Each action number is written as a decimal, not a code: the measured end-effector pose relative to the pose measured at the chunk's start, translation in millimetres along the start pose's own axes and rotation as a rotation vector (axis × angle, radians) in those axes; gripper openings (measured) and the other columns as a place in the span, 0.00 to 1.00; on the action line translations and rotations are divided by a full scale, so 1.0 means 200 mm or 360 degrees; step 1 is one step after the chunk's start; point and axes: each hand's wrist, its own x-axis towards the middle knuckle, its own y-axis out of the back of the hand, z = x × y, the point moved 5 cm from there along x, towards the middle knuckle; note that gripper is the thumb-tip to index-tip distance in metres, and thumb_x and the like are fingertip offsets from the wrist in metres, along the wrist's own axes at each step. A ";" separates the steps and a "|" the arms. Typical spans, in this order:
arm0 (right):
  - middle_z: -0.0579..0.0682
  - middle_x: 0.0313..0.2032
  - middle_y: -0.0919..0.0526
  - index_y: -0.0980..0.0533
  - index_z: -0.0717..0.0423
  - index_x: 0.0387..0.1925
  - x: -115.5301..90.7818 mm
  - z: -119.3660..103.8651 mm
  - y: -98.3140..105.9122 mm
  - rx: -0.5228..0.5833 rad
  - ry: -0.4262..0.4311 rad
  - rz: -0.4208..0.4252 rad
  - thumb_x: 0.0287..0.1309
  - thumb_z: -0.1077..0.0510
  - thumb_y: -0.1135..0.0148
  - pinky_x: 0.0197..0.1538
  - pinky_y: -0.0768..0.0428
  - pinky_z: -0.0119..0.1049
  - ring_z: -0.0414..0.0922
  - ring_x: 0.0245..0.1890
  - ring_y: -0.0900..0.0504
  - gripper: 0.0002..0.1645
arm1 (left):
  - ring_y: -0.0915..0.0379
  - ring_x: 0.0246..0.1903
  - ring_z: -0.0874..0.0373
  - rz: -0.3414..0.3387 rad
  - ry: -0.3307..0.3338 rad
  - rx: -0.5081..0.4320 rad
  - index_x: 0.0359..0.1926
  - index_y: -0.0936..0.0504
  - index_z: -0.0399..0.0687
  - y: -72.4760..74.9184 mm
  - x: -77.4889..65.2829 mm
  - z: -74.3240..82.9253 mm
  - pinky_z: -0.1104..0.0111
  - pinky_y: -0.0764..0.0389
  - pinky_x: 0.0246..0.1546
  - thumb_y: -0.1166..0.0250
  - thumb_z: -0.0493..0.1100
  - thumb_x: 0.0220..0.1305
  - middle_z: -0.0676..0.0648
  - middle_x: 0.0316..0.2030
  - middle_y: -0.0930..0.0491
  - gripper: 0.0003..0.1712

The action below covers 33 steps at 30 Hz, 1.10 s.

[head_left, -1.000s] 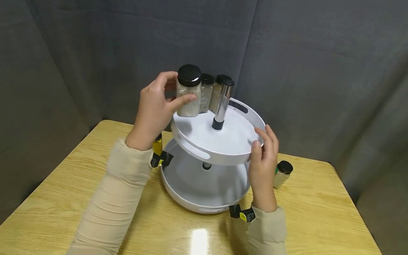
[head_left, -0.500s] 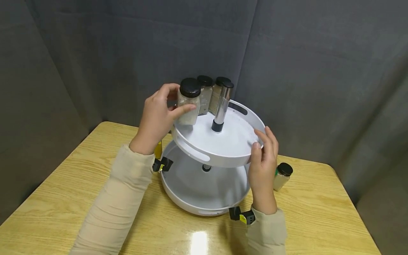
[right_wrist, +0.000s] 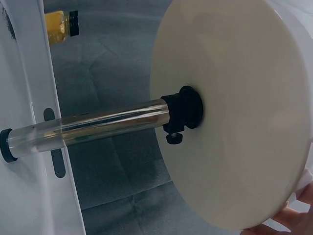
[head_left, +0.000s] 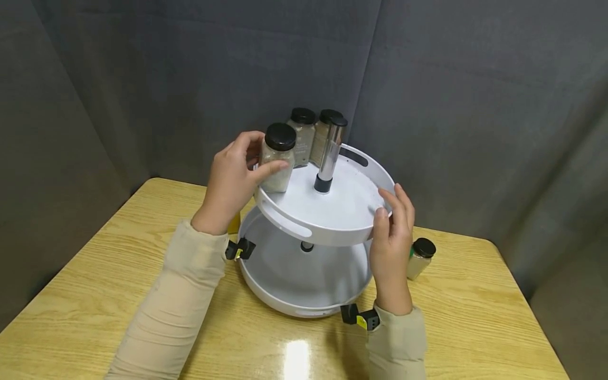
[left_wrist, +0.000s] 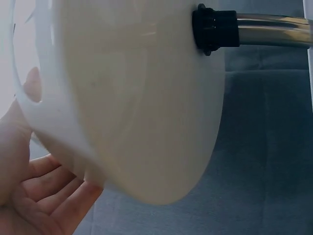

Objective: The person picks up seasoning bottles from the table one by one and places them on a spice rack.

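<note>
wooden table [head_left: 475,327], white two-tier rack [head_left: 304,295], spice jar [head_left: 420,258]

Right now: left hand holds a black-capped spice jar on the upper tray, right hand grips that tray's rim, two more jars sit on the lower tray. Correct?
One error. The two other spice jars stand on the upper tray, behind the held spice jar, not on the lower tray; the head view shows it. Left hand and right hand are as stated.
</note>
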 end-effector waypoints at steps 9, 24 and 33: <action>0.56 0.74 0.40 0.26 0.64 0.62 0.00 -0.01 -0.01 0.0013 0.0007 0.0004 0.72 0.54 0.52 0.72 0.38 0.58 0.54 0.75 0.43 0.25 | 0.20 0.48 0.48 0.0035 0.0034 0.0048 0.61 0.24 0.35 -0.02 -0.02 -0.04 0.59 0.18 0.53 0.25 0.52 0.59 0.38 0.48 0.18 0.36; 0.56 0.75 0.41 0.26 0.64 0.63 0.00 -0.03 -0.01 0.0031 0.0035 0.0011 0.71 0.55 0.51 0.73 0.40 0.56 0.54 0.75 0.44 0.25 | 0.21 0.45 0.48 0.0047 0.0156 0.0079 0.62 0.22 0.38 -0.04 -0.02 -0.08 0.57 0.19 0.49 0.28 0.57 0.62 0.39 0.48 0.16 0.36; 0.54 0.74 0.40 0.26 0.61 0.65 -0.03 -0.01 -0.02 0.0036 0.0024 -0.0001 0.71 0.55 0.51 0.72 0.39 0.58 0.53 0.75 0.44 0.26 | 0.19 0.52 0.46 0.0076 0.0206 0.0061 0.65 0.23 0.38 -0.05 -0.07 -0.12 0.54 0.19 0.54 0.28 0.57 0.62 0.37 0.53 0.17 0.38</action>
